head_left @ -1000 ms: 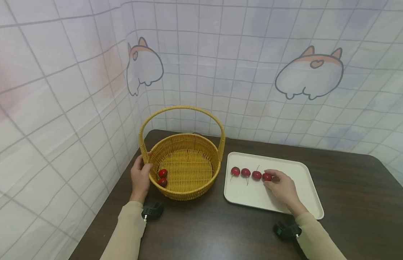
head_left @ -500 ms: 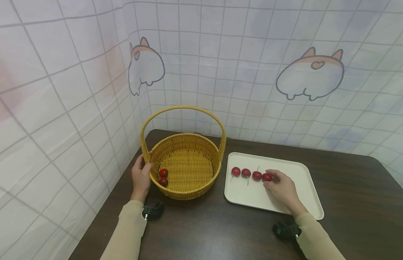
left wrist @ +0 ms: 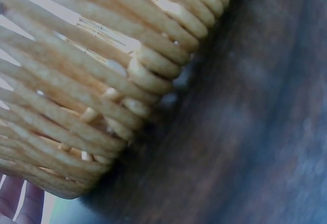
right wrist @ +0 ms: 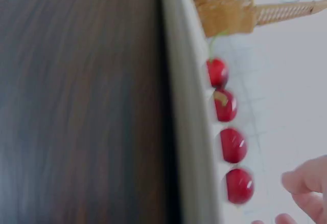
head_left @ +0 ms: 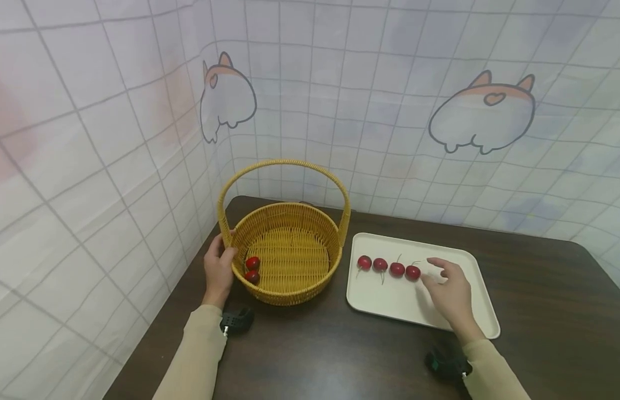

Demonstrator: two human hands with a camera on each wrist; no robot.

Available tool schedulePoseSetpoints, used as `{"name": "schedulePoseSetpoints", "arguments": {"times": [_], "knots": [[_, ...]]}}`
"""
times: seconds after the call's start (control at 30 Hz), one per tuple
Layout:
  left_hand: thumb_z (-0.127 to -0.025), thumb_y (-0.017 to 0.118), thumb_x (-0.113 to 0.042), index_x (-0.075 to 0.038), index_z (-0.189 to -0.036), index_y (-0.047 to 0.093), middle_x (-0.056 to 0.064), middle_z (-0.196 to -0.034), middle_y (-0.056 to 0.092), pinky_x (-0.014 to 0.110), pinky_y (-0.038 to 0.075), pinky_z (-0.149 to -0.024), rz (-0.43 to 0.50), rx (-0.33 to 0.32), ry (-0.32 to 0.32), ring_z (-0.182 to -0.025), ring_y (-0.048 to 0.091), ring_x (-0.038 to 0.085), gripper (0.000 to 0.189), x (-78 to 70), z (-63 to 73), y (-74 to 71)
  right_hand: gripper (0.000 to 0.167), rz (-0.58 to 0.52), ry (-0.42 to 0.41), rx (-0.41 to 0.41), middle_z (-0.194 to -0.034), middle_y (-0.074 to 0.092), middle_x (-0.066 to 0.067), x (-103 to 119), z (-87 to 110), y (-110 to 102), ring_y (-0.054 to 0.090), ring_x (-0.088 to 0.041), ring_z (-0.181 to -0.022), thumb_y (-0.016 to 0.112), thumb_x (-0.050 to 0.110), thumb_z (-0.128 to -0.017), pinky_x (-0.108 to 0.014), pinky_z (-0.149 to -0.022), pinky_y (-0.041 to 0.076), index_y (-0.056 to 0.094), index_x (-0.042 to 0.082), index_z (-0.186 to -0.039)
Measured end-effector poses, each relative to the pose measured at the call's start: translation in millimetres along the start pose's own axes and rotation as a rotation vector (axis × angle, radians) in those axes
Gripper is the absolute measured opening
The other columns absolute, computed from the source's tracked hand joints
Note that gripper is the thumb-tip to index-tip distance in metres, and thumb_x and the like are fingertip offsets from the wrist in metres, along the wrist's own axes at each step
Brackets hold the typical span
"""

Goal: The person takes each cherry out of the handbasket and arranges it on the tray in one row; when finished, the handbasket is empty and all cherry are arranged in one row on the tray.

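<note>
A yellow wicker basket (head_left: 290,258) with a tall arched handle stands on the table. Two red cherries (head_left: 252,262) lie inside it, at its left wall. My left hand (head_left: 218,275) grips the basket's left side by the foot of the handle, thumb at the rim; most of its fingers are hidden behind the wall. On a white tray (head_left: 377,300), several cherries with stems form a row. My right hand (head_left: 452,291) is just right of the rightmost cherry (head_left: 413,272), thumb and fingers spread apart. Between them I see nothing held, and in the right wrist view a gap separates hand and cherry.
The dark wooden table (head_left: 310,355) reaches a cloth-covered wall (head_left: 315,111) at the back and left. The basket's handle rises well above its rim. A low raised rim (right wrist: 196,132) edges the tray.
My right hand has let go of the rightmost cherry and drawn back slightly to the right, leaving it at the row's end. My left hand stays on the basket.
</note>
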State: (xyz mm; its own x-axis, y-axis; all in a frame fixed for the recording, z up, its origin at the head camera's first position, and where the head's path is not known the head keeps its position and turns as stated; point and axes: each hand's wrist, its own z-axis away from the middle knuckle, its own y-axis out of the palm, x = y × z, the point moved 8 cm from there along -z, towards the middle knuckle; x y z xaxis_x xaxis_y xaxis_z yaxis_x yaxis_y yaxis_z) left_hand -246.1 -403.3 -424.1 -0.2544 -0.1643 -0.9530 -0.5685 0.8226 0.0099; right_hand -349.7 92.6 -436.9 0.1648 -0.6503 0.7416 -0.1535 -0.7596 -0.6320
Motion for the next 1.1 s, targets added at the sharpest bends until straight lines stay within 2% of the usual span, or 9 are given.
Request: {"name": "schedulePoseSetpoints", "arguments": {"times": [0.13,0.27,0.43,0.53,0.67,0.77,0.87,1.0,1.1], "knots": [[-0.09,0.049,-0.001,0.002,-0.13,0.057,0.024,-0.124,0.058,0.019,0.049,-0.074,0.001,0.0,-0.006,-0.099,0.055,0.024,0.041,-1.2,0.6,0.2,0.037,-0.139,0.059,-0.021,-0.136,0.05,-0.018,13.3,4.4,-0.3,0.046,-0.035,-0.119,0.06,0.016,-0.093,-0.045,-0.088,0.036,0.06,0.006,-0.129],[-0.09,0.049,0.0,0.003,-0.13,0.057,0.025,-0.124,0.058,0.019,0.048,-0.075,0.002,-0.004,-0.008,-0.101,0.055,0.027,0.041,-1.9,1.2,-0.4,0.033,-0.283,0.081,0.065,-0.131,0.056,-0.015,41.4,8.6,13.7,0.052,-0.026,-0.113,0.058,0.015,-0.096,-0.036,-0.09,0.042,0.06,0.005,-0.127],[-0.09,0.05,0.0,0.003,-0.129,0.058,0.026,-0.123,0.059,0.025,0.049,-0.076,-0.008,-0.006,-0.005,-0.099,0.055,0.028,0.04,-3.3,1.9,-0.5,0.027,-0.378,-0.004,0.192,-0.119,0.063,-0.018,89.7,18.1,39.0,0.063,-0.017,-0.095,0.059,0.011,-0.096,-0.024,-0.08,0.051,0.062,0.003,-0.122],[-0.09,0.05,0.0,0.003,-0.129,0.058,0.026,-0.123,0.059,0.025,0.048,-0.077,-0.01,-0.002,-0.007,-0.101,0.055,0.03,0.04,-4.2,1.7,0.3,0.024,-0.465,-0.063,0.254,-0.115,0.065,-0.017,119.2,23.3,55.6,0.064,-0.014,-0.092,0.06,0.009,-0.095,-0.026,-0.079,0.052,0.063,0.001,-0.117],[-0.09,0.049,0.001,0.003,-0.13,0.057,0.025,-0.124,0.058,0.023,0.048,-0.077,-0.008,-0.002,-0.012,-0.104,0.055,0.032,0.04,-5.0,1.1,0.3,0.025,-0.566,-0.173,0.38,-0.114,0.065,-0.016,160.3,32.9,84.6,0.065,-0.02,-0.097,0.062,0.012,-0.095,-0.037,-0.084,0.054,0.064,-0.001,-0.115],[-0.091,0.049,0.001,0.003,-0.13,0.057,0.025,-0.124,0.058,0.021,0.047,-0.076,-0.015,-0.005,-0.015,-0.102,0.055,0.029,0.04,-4.2,0.4,-0.4,0.026,-0.546,-0.288,0.461,-0.116,0.065,-0.014,190.0,42.5,108.7,0.062,-0.024,-0.103,0.063,0.017,-0.095,-0.041,-0.088,0.052,0.065,0.002,-0.116],[-0.091,0.048,0.0,0.002,-0.13,0.057,0.024,-0.124,0.059,0.019,0.046,-0.076,-0.026,-0.012,-0.018,-0.099,0.054,0.024,0.04,1.2,-1.5,-1.4,0.025,-0.47,-0.382,0.489,-0.116,0.066,-0.009,211.4,48.7,132.4,0.06,-0.024,-0.107,0.064,0.019,-0.094,-0.037,-0.088,0.051,0.067,0.006,-0.116],[-0.091,0.05,-0.001,-0.002,-0.129,0.06,0.022,-0.124,0.059,0.02,0.045,-0.076,-0.005,-0.024,-0.014,-0.1,0.054,0.024,0.039,19.1,-8.0,-2.3,0.02,-0.381,-0.416,0.473,-0.11,0.068,-0.002,227.9,49.4,155.5,0.063,-0.02,-0.102,0.064,0.018,-0.093,-0.035,-0.085,0.051,0.07,0.008,-0.11],[-0.091,0.05,-0.002,-0.006,-0.128,0.061,0.018,-0.125,0.06,0.021,0.044,-0.078,0.018,-0.038,-0.013,-0.102,0.054,0.025,0.039,30.4,-11.9,-1.9,0.017,-0.332,-0.405,0.482,-0.104,0.07,0.0,235.6,47.7,168.5,0.063,-0.017,-0.096,0.064,0.018,-0.093,-0.035,-0.082,0.051,0.071,0.009,-0.106]]}}
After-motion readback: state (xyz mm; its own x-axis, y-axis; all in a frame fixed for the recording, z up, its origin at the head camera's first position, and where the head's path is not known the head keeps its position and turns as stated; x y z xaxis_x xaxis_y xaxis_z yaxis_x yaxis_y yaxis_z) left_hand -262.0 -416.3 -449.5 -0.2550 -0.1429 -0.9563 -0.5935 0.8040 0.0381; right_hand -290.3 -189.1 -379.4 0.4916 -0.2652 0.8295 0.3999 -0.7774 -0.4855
